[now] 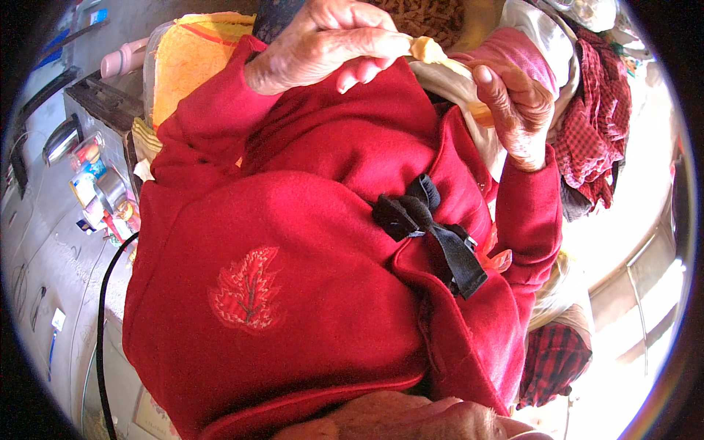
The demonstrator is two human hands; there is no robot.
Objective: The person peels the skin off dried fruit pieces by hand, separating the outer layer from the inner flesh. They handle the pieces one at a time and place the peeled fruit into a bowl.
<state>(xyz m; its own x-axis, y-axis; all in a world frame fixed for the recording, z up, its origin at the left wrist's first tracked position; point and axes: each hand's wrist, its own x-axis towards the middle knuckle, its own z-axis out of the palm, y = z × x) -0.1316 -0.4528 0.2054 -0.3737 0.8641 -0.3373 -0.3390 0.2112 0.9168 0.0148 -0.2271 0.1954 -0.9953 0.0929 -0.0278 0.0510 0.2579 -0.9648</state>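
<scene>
A small pale yellow, lumpy strip spans the gap between my hands at the top of the view; its material cannot be told. My left hand pinches its left end between thumb and fingers. The thumb and fingers of my right hand hold its thin right end. Below the right palm an orange-yellow piece shows partly, against pale cloth. Both hands are above the lap of a red coat, which has a black ribbon bow on its front.
At upper left are an orange-yellow cloth-like pad in a clear container and a pink bottle. A metal cup is among small packets at left. Red checked cloth and a white plastic bag lie at right. A black cable curves at lower left.
</scene>
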